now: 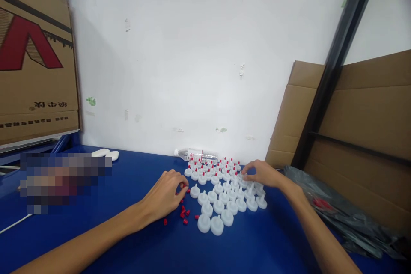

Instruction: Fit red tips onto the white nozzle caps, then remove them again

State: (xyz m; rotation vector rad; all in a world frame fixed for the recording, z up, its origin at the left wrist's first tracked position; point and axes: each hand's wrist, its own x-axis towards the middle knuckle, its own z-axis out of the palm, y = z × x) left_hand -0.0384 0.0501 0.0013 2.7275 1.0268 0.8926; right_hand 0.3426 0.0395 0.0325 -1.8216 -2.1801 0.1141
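Note:
My left hand (166,192) is curled on the blue table with thumb and forefinger pinched together. Small red caps (183,215) lie loose beside and under its fingers; whether one is in the pinch is too small to tell. My right hand (263,174) reaches in from the right, its fingertips closed around a white spouted lid (242,181) at the right of the group. Several white lids without red tips (218,206) stand spout up in the front rows. Behind them, more white lids with red tips (202,178) stand close together.
A clear plastic bottle (201,156) lies on its side along the wall. Dark plastic bags (346,214) and cardboard (372,145) stand at right. A large printed carton (38,60) is at upper left. White objects (112,155) and a cable (16,223) lie on the left.

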